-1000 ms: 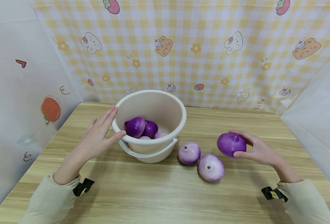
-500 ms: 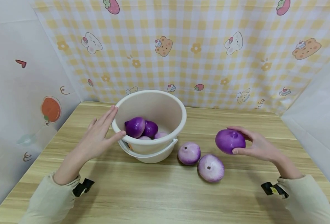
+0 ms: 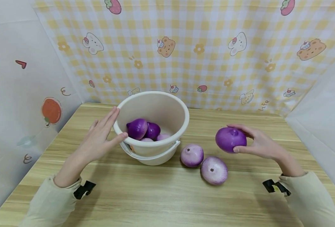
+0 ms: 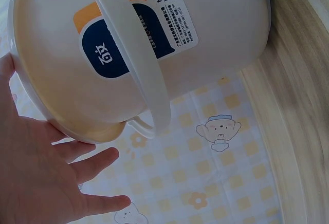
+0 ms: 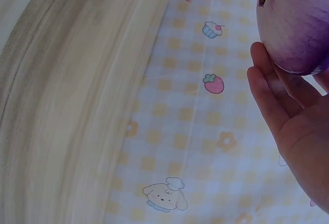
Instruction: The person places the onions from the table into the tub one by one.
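My right hand (image 3: 258,143) holds a purple onion (image 3: 230,140) above the table, thumb on the near side and fingers at the far side. The right wrist view shows the pale root end of that onion (image 5: 295,23). My left hand (image 3: 100,135) rests on the left rim of a white bucket (image 3: 150,150), thumb and fingers spread; in the left wrist view the fingers (image 4: 97,165) are mostly straight. Inside the bucket lie several onions (image 3: 137,129). Two more onions, one (image 3: 192,155) near the bucket and one (image 3: 214,170) closer to me, sit on the table with root ends up.
The bucket's handle (image 3: 153,154) hangs down at its front. A wooden table (image 3: 156,201) carries everything. Behind it hangs a yellow checked cloth (image 3: 184,63) with cartoon prints, and pale sheets (image 3: 28,85) stand at both sides.
My right hand has lifted the onion a little and moved it slightly left and away from me. The left hand, bucket and other onions stay where they were.
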The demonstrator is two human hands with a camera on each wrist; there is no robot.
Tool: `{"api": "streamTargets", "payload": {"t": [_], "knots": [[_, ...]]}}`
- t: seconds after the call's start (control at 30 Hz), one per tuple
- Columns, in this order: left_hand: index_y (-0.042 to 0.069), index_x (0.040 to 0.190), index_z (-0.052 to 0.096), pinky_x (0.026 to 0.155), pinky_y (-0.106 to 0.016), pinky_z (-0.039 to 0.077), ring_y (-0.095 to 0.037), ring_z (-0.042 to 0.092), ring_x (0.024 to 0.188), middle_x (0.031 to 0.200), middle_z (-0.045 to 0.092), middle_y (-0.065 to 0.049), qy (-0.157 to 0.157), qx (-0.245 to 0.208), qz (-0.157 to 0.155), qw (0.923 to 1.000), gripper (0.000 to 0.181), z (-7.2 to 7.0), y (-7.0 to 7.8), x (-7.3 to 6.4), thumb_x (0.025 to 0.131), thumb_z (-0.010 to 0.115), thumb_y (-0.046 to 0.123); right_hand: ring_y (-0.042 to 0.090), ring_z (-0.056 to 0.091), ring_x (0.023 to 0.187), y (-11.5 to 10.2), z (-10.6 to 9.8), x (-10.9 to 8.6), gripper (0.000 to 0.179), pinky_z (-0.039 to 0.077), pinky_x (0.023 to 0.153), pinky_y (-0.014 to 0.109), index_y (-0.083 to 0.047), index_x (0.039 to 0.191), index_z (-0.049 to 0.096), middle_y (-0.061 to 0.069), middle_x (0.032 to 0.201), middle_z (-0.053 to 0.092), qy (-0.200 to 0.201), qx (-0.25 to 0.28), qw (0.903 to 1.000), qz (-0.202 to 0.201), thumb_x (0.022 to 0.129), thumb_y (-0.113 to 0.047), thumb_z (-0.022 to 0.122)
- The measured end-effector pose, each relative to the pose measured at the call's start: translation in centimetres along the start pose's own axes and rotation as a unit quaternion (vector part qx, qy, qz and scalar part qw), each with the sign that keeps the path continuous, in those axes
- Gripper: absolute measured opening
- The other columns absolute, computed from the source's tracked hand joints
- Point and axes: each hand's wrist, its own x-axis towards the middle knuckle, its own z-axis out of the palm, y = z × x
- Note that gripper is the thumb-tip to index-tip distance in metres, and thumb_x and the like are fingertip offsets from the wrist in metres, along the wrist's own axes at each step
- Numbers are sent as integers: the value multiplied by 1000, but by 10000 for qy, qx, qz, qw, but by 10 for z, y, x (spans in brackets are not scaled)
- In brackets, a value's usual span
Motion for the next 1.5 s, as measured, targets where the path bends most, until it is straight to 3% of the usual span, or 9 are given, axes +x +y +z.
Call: {"api": "streamTargets", "payload": {"t": [0.73, 1.03, 1.5], "knots": [[12, 143, 9, 97, -58, 4, -29, 13, 130, 146, 7, -6, -14, -6, 5, 10000, 76, -1, 0, 1, 87, 49, 44, 24, 50, 105, -9, -4, 19, 67, 39, 84, 20, -5, 129, 43, 12, 122, 49, -127, -70, 9992, -367, 70, -13, 74], [13, 143, 8, 98, -58, 4, -28, 12, 130, 146, 8, -6, -39, 27, -6, 10000, 77, -1, 0, 0, 87, 49, 45, 30, 47, 108, -16, -3, 28, 67, 42, 81, 46, -10, 130, 43, 14, 124, 47, -209, 15, 9995, -230, 71, -18, 74], [12, 143, 9, 98, -58, 4, -29, 13, 130, 146, 8, -7, -18, 14, 8, 10000, 76, -1, 0, 0, 87, 49, 44, 27, 50, 106, -25, -5, 42, 69, 42, 84, 42, -11, 130, 43, 14, 124, 48, -79, -16, 9984, -554, 69, -16, 75]]}}
